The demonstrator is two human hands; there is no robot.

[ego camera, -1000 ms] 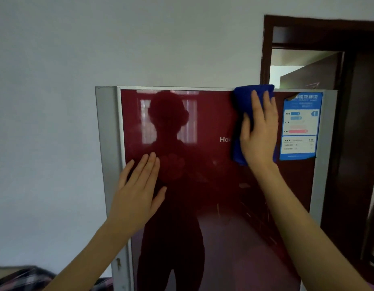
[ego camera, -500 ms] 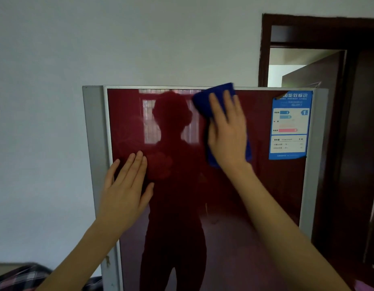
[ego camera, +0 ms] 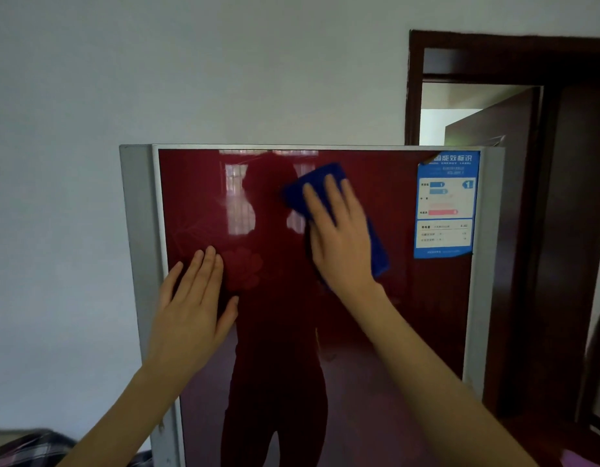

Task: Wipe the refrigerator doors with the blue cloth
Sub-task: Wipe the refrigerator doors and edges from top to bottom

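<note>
The glossy red refrigerator door filled the view, and the left hand stayed flat near its left edge, fingers straight and close together. The right hand, fingers straight and slightly spread, pressed the blue cloth flat against the door's upper middle. The cloth had slid left from beside the energy label and dropped below the top edge.
</note>
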